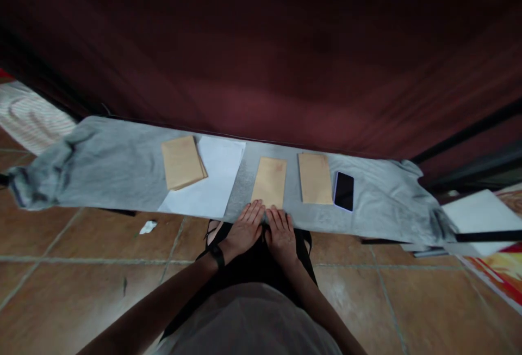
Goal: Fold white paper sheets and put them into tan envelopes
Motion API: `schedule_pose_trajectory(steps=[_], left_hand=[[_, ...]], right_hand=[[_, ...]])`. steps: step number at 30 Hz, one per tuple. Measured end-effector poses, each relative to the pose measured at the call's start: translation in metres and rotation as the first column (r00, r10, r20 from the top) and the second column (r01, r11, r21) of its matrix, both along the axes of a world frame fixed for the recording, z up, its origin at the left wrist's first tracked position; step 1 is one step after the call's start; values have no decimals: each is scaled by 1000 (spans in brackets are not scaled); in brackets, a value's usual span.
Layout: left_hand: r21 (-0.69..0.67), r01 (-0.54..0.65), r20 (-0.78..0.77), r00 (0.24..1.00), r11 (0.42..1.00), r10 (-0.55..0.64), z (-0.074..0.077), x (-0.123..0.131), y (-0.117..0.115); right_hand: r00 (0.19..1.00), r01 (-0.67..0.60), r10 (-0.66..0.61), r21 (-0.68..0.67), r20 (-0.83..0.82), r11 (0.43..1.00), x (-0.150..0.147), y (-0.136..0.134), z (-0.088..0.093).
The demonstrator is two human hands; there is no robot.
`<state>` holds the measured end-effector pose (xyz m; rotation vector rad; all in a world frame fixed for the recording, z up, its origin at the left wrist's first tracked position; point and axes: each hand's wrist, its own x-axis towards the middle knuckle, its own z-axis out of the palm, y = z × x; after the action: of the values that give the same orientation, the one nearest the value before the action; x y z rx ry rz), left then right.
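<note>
A brown envelope (pixel 269 181) lies on the grey cloth (pixel 114 164) right in front of me. My left hand (pixel 246 230) and my right hand (pixel 280 231) rest side by side at its near end, fingers flat and stretched out on the cloth edge, holding nothing. A second brown envelope (pixel 315 178) lies just to the right. A black phone (pixel 344 191) sits beside that one. Further left, a small stack of brown envelopes (pixel 181 161) overlaps white sheets of paper (pixel 212 178).
A dark red curtain (pixel 285 61) hangs behind the narrow cloth-covered surface. A white board (pixel 481 216) and a black bar (pixel 487 236) sit at the right. A scrap of white paper (pixel 147 227) lies on the brown tiled floor (pixel 81 279).
</note>
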<state>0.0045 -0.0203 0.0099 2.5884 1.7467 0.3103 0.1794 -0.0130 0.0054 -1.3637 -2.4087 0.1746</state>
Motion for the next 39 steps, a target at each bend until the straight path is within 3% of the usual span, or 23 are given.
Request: schedule_pose_trajectory(steps=[8,18,27,39], left_hand=[[29,41,61,997,999,-42,1,1,18],[6,43,49,998,999,-43,-8,26,92],[-76,-57,-58,997,996,52,5,50,155],[-142,-65,-87,995,988,53,17,58,186]], right_hand=[[1000,11,-11,14,-28,1000,-2,3,-3],[998,4,-6,-40,-58,999,-3,6,-7],[999,4,-8,-102,-35,995,-2,7,9],[1000,9,-10,-130,-5,991,-1,8,12]])
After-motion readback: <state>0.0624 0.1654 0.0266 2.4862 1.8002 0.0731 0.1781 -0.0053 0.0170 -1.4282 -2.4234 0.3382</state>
